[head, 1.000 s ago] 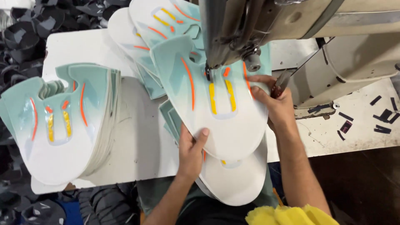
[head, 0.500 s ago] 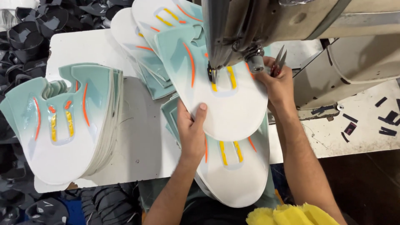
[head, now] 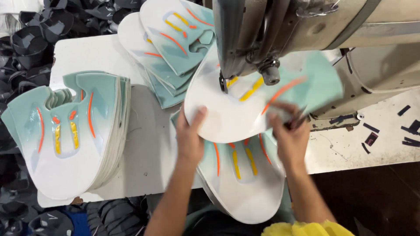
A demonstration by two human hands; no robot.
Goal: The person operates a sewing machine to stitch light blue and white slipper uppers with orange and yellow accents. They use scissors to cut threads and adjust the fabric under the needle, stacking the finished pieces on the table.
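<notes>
The shoe upper panel (head: 245,109) lay flat under the head of the sewing machine (head: 280,30), mint green fading to white, with orange stripes and yellow bars. Its white rounded end pointed toward the person and the left; its green end ran off to the right past the needle area, blurred. So the long axis lay roughly left to right, tilted a little away on the right.

The left hand (head: 190,137) pressed down on the near white edge, fingers spread flat on the panel, thumb up on top. It pinned rather than gripped. The right hand (head: 291,131) sat on the panel's right half, just below the presser foot (head: 270,74); its fingers were blurred, curled around what looked like a small dark tool, thread snips perhaps, though I could not tell for certain. The right hand was the nearer one to the needle; the left held the far tail of the piece.

Under both hands lay another panel (head: 245,183) of the same pattern, hanging off the near edge of the white worktable (head: 148,144). To the left stood a thick stack of cut panels (head: 70,140), neatly squared. Behind, toward the machine, more panels (head: 170,48) fanned out loosely. Dark shoe parts (head: 30,39) were heaped off the table's left side, and small dark scraps (head: 407,131) littered the machine bed on the right.
</notes>
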